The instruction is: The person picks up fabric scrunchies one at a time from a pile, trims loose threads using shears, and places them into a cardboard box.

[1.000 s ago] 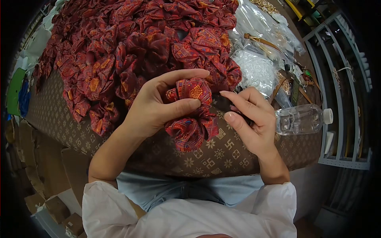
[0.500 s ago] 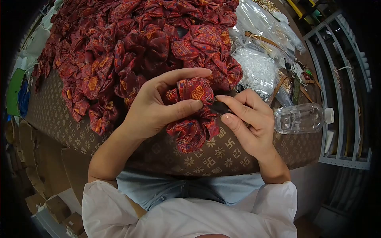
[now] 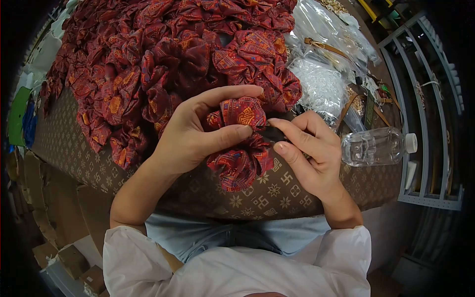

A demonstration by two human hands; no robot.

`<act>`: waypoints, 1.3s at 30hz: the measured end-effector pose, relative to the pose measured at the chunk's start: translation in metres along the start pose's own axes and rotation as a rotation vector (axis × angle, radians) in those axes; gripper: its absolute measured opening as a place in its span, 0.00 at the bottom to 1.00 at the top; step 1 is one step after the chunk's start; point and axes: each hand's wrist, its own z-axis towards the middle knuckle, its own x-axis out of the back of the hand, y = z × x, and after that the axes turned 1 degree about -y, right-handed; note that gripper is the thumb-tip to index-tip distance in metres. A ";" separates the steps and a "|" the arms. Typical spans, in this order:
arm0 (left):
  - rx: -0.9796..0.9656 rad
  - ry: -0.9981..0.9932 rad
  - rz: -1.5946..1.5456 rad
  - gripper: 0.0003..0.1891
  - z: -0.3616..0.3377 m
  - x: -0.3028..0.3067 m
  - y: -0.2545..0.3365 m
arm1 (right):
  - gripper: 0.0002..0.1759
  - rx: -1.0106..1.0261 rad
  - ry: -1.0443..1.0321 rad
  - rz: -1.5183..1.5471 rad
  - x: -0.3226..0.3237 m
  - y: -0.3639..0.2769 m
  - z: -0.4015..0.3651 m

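Note:
A red patterned scrunchie (image 3: pixel 244 111) is pinched between the thumb and fingers of my left hand (image 3: pixel 198 131), and its lower part hangs over the brown cloth. My right hand (image 3: pixel 314 153) is at the scrunchie's right side, thumb and index finger close together at a small dark item (image 3: pixel 272 133) that I cannot make out clearly. Beyond my left hand lies a large heap of similar red scrunchies (image 3: pixel 118 84).
A clear plastic bottle (image 3: pixel 373 147) with a white cap lies on its side on the patterned brown cloth (image 3: pixel 274 190). Clear plastic bags (image 3: pixel 321 29) and a brown strap (image 3: pixel 326 47) are at the back right. A metal rack (image 3: pixel 430 202) stands at the right.
The dark item between my right fingers and the scrunchie shows a little more. Both hands are almost in the same place.

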 end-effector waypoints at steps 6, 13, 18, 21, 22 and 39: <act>0.014 0.006 0.020 0.22 0.000 0.000 0.000 | 0.15 0.013 0.014 -0.023 -0.001 0.001 0.000; 0.033 0.010 -0.028 0.23 0.000 -0.002 0.001 | 0.15 -0.019 0.112 0.040 0.003 0.005 0.000; 0.030 0.009 -0.011 0.23 -0.001 -0.001 0.002 | 0.15 -0.043 0.148 0.094 0.006 0.007 0.002; 0.028 0.008 0.003 0.23 -0.001 -0.001 0.003 | 0.15 -0.040 0.081 0.044 0.008 0.003 0.002; 0.006 0.006 0.022 0.23 -0.001 -0.001 0.003 | 0.15 -0.020 0.072 0.020 0.008 0.002 0.002; -0.004 -0.001 0.049 0.24 -0.001 -0.001 0.002 | 0.15 0.050 0.002 -0.048 0.003 0.004 -0.001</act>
